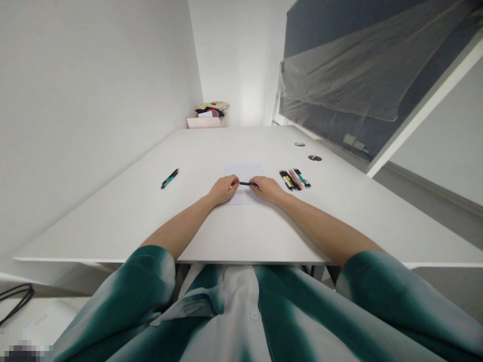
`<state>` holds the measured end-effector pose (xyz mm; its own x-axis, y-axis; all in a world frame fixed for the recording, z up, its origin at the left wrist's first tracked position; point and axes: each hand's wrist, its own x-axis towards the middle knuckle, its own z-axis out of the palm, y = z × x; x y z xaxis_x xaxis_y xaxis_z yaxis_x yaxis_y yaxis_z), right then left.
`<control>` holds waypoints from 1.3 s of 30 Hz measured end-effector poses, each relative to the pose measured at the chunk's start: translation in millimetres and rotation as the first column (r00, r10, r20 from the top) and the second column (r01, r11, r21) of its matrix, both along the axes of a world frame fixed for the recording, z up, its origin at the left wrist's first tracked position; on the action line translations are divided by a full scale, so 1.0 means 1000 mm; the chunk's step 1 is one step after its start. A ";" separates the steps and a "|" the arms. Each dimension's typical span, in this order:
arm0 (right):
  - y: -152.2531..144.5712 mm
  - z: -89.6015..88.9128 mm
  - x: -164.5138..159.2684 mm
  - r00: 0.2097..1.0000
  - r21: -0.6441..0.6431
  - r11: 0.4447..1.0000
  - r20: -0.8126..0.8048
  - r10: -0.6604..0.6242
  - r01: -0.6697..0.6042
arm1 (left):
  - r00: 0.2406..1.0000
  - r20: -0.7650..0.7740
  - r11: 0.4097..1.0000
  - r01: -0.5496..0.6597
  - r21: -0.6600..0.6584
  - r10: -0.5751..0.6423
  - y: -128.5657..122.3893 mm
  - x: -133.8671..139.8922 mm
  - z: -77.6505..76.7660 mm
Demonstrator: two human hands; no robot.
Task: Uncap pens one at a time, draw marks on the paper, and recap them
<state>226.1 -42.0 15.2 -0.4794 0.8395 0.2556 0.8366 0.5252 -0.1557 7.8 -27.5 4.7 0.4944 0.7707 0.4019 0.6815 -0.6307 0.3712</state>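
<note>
A slim dark pen (244,183) with a blue part at its right end spans the gap between my two hands, just above a white sheet of paper (243,170). My left hand (222,190) is closed, its fingertips pinching the pen's left end. At the other end, my right hand (268,189) grips the blue part between thumb and fingers. Both hands rest over the sheet's sides. What lies inside the fingers is partly hidden.
Several pens (295,179) lie side by side to the right of the paper. A black and green pen (169,179) is on the left of the white table (211,146). Two round metal discs (315,158) sit farther right. A box (206,122) stands at the far edge.
</note>
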 end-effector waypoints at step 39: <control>0.002 -0.003 0.003 0.995 -0.022 0.997 -0.057 -0.076 0.075 | 0.966 0.242 0.991 -0.057 -0.122 0.085 0.011 -0.003 -0.004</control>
